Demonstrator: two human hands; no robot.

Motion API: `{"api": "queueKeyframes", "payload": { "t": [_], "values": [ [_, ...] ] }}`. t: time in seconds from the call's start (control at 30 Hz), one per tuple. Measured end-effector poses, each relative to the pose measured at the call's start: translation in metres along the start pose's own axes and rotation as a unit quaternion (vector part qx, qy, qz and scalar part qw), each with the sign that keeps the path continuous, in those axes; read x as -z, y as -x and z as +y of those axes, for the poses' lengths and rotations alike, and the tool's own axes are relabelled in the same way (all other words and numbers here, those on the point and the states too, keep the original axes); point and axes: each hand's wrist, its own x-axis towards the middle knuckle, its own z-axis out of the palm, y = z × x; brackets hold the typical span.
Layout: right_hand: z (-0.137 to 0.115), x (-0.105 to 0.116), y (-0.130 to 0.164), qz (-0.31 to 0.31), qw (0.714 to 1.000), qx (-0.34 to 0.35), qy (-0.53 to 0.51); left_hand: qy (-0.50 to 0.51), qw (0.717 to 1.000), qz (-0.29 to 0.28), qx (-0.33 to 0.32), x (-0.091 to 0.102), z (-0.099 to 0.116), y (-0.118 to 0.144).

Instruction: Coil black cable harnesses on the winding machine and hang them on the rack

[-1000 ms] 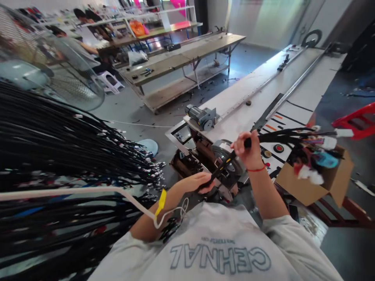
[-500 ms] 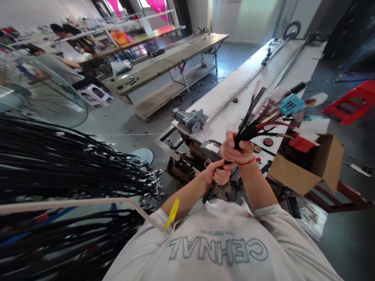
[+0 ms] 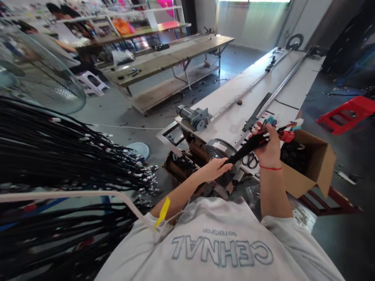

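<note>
A black wire harness (image 3: 246, 150) stretches between my two hands over the near end of the long white bench. My left hand (image 3: 219, 168) is closed around its lower end. My right hand (image 3: 270, 147), a red string at its wrist, grips the upper end beside the plugs. Coloured connectors stick out past those fingers, among them a red connector (image 3: 287, 136) and a teal connector (image 3: 271, 120). Black-handled scissors (image 3: 250, 160) lie on the bench just below the harness. Part of the connector end is hidden by my right hand.
A motor (image 3: 193, 116) sits at the bench's near left corner. An open cardboard box (image 3: 324, 164) of dark parts stands right, near a red stool (image 3: 345, 114). Many black harnesses (image 3: 73, 152) hang at left beside a fan (image 3: 49, 74). People sit at the far-left tables.
My right hand has moved right and down with the connector end, away from my left hand. The harness now lies lower and flatter, and the hands are farther apart. The view has shifted slightly.
</note>
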Motion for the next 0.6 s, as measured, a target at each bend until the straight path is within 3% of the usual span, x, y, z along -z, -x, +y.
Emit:
{"api": "queueKeyframes", "payload": {
  "t": [0.1,0.2,0.3,0.47,0.53,0.6],
  "values": [
    [0.002,-0.007,0.012,-0.037,0.999,-0.010,-0.011,0.109,0.994,-0.023,0.002,0.003,-0.009,0.019],
    [0.016,-0.022,0.029,-0.136,0.990,-0.034,0.016,0.254,0.967,-0.008,0.005,-0.001,-0.016,0.031],
    [0.021,-0.035,0.033,-0.210,0.976,-0.038,0.041,0.341,0.937,-0.071,0.029,-0.005,-0.014,0.036],
    [0.024,-0.041,0.026,-0.138,0.988,0.028,0.059,0.444,0.875,-0.173,0.087,0.007,-0.008,0.052],
    [0.040,-0.031,0.036,-0.134,0.985,0.006,0.113,0.422,0.872,-0.216,0.125,0.020,-0.014,0.067],
    [0.066,-0.013,0.056,-0.181,0.963,-0.059,0.192,0.367,0.867,-0.287,0.176,0.032,-0.027,0.084]
  ]
}}
